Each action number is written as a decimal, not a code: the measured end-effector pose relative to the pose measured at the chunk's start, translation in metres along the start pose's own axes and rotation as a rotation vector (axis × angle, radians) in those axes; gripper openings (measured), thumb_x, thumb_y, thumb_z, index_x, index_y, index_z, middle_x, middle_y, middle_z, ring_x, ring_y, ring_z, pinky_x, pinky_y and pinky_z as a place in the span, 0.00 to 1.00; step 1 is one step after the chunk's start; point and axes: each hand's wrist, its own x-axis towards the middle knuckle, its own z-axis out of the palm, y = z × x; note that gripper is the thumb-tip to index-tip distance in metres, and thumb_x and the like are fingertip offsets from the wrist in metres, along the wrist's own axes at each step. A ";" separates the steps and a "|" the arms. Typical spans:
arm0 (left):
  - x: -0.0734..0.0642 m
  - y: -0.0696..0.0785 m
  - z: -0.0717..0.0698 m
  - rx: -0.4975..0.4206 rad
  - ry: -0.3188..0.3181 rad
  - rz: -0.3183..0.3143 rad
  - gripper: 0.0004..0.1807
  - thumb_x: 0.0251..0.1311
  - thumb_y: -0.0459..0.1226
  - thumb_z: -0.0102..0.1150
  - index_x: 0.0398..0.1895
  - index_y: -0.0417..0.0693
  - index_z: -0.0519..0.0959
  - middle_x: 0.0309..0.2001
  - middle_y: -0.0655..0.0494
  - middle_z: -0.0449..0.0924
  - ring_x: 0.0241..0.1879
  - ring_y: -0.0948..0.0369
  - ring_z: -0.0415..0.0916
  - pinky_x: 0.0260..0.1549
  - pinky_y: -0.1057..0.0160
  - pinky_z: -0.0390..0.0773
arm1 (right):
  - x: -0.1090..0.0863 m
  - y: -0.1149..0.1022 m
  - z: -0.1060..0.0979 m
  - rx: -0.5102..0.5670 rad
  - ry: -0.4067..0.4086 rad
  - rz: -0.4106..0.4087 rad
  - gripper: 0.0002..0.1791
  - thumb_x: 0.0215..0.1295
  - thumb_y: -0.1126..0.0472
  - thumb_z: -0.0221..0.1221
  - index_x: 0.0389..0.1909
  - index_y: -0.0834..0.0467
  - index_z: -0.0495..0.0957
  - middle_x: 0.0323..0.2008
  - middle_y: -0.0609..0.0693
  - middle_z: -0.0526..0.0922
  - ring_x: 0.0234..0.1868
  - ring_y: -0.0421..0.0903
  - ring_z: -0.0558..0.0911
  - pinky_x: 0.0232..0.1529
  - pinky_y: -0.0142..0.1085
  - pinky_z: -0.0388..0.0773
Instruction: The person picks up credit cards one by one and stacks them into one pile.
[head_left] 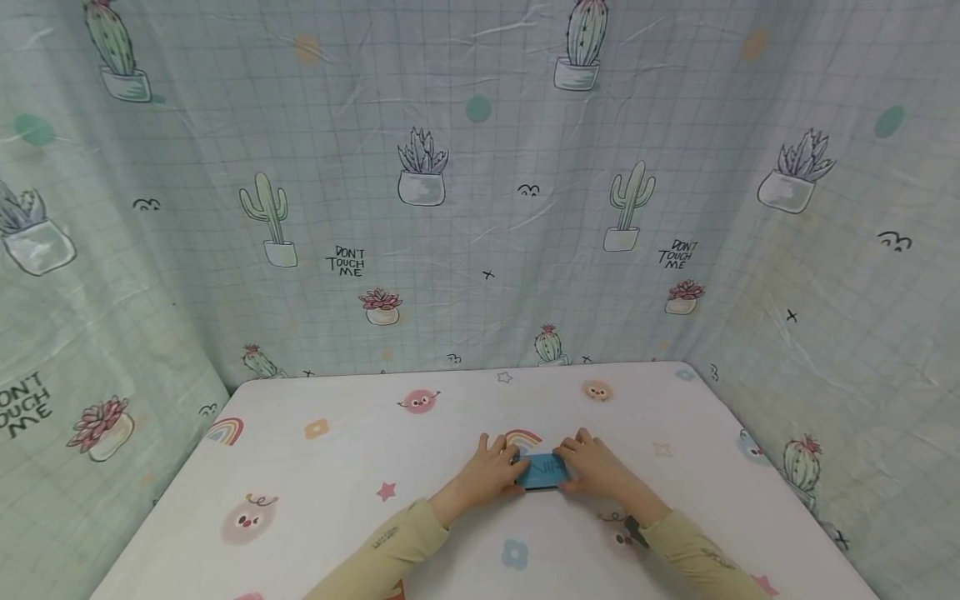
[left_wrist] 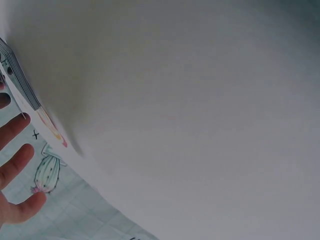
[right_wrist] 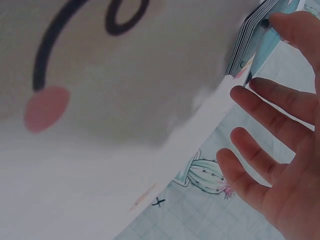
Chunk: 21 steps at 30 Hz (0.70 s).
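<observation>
A small stack of blue cards (head_left: pixel 542 472) with dark lettering on top lies near the middle of the white table. Its layered edge shows in the right wrist view, where a thin top card (right_wrist: pixel 260 47) stands slightly apart from the stack (right_wrist: pixel 243 44). My right hand (head_left: pixel 594 467) pinches this card at its right end, thumb at the near corner and fingertips at the far one. From the other end my left hand (head_left: pixel 489 472) holds the card between thumb and fingers. In the left wrist view only some left fingers (left_wrist: pixel 15 165) show, beside the striped stack edge (left_wrist: pixel 20 75).
A dark green object (head_left: pixel 636 531) lies partly under the right sleeve. At the bottom edge, an orange-red thing (head_left: pixel 396 592) peeks out beside the left sleeve. The table (head_left: pixel 315 475) carries printed figures, and cactus-patterned curtains (head_left: pixel 480 225) stand behind it and at both sides.
</observation>
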 end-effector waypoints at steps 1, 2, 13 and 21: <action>0.000 0.000 -0.001 -0.009 -0.008 -0.001 0.23 0.53 0.57 0.51 0.50 0.59 0.72 0.45 0.57 0.73 0.46 0.56 0.67 0.44 0.47 0.71 | 0.000 0.000 0.001 -0.003 -0.005 0.003 0.29 0.45 0.46 0.64 0.46 0.59 0.74 0.40 0.49 0.76 0.39 0.45 0.67 0.35 0.40 0.70; 0.000 0.000 -0.001 -0.018 -0.016 -0.003 0.23 0.53 0.57 0.51 0.50 0.59 0.72 0.45 0.57 0.73 0.47 0.56 0.67 0.45 0.47 0.71 | 0.001 0.001 0.002 -0.004 -0.009 0.005 0.29 0.45 0.46 0.64 0.46 0.58 0.74 0.40 0.49 0.76 0.39 0.45 0.67 0.35 0.40 0.70; -0.001 0.002 -0.002 -0.046 -0.031 -0.001 0.22 0.53 0.56 0.53 0.48 0.59 0.73 0.44 0.57 0.74 0.45 0.56 0.67 0.43 0.47 0.71 | -0.001 0.000 0.006 0.000 -0.006 0.008 0.28 0.45 0.46 0.64 0.46 0.58 0.75 0.40 0.49 0.76 0.39 0.45 0.67 0.36 0.42 0.71; -0.001 0.002 -0.001 -0.047 -0.040 -0.004 0.22 0.52 0.56 0.53 0.47 0.58 0.73 0.44 0.57 0.74 0.46 0.56 0.68 0.44 0.47 0.72 | -0.001 0.000 0.007 0.011 -0.016 0.016 0.28 0.46 0.46 0.63 0.46 0.58 0.75 0.40 0.48 0.77 0.39 0.44 0.67 0.38 0.42 0.71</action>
